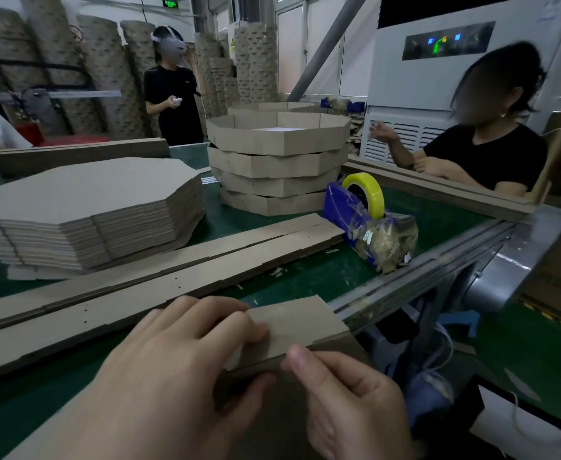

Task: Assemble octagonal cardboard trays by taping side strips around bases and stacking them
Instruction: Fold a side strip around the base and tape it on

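My left hand [169, 366] holds the end of a brown cardboard side strip [295, 322] at the near edge of the green table, fingers on top and thumb under its fold. My right hand [348, 400] pinches the same strip's near edge from the right. More long side strips [159, 277] lie across the table in front. A stack of flat octagonal bases [86, 207] sits at the left. Several finished octagonal trays [275, 161] are stacked at the centre back. A blue tape dispenser [355, 210] with a yellow-green tape roll stands at the right.
A metal rail [438, 260] borders the table's right side. A seated person in black [478, 154] is across the rail, and another person in a headset [173, 94] stands behind the table. Tall cardboard piles line the back wall. Paper scraps dot the green surface.
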